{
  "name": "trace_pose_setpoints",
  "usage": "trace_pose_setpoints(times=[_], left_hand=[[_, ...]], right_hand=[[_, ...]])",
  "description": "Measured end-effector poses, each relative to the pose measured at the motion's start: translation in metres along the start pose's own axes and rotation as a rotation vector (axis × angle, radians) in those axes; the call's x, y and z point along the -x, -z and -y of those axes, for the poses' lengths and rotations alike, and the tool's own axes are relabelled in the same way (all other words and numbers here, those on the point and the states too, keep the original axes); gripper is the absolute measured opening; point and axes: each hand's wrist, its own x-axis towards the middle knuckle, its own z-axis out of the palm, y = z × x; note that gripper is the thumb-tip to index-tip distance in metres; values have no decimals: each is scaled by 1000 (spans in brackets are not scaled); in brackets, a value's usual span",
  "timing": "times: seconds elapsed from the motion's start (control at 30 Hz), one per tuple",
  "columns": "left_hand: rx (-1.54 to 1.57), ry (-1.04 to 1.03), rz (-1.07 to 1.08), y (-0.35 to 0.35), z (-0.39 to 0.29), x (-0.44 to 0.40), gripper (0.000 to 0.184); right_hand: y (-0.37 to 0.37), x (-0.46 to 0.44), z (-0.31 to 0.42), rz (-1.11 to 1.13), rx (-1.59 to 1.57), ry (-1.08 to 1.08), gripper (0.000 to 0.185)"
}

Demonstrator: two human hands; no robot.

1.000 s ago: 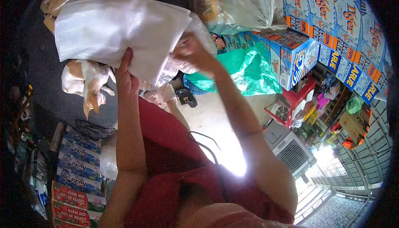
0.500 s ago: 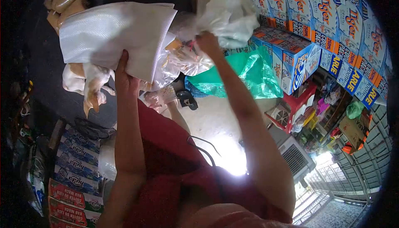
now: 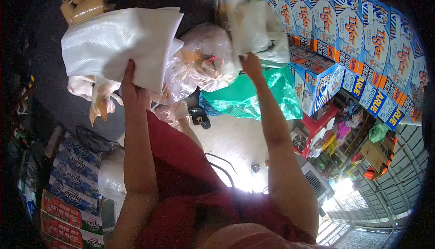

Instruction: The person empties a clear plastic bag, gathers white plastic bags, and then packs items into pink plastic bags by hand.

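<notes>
- Your left fingers clasp the white sack at 11 o'clock, long axis 9-to-3.
- Your right fingers pinch the white bag at 12; clear bag nearer them, at 9.

Our left grip held a white sack, and our right grip touched the edge of a white plastic bag. Between them we saw a clear, filled bag with a red tie; a green bag lay just beside it, near a blue box.
</notes>
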Motion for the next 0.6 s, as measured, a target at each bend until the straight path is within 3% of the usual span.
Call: trace_pose_setpoints(times=[0.07, 0.13, 0.17, 0.2, 0.23, 0.27, 0.4, 0.47, 0.6], left_hand=[[50, 6, 2, 7, -11, -1, 35], [96, 13, -11, 17, -22, 1, 36], [135, 29, 37, 22, -26, 3, 37], [177, 42, 89, 27, -31, 3, 37], [178, 34, 76, 31, -34, 5, 37], [125, 3, 60, 34, -36, 6, 38], [94, -34, 14, 40, -41, 10, 38], [159, -19, 46, 51, -43, 5, 37], [219, -15, 103, 47, -45, 10, 36]], right_hand=[[30, -3, -27, 70, 177, -239, 39], [57, 2, -65, -133, 258, -10, 37], [71, -3, -73, -110, 364, -114, 32], [79, -4, -77, -293, 146, -204, 27], [86, -7, -84, -316, 261, -177, 26], [94, -13, -86, -262, 154, -252, 27], [111, -9, -50, -244, 310, -152, 29], [114, 3, -16, -46, -67, -422, 32], [77, 42, 0, 148, -12, -264, 35]])
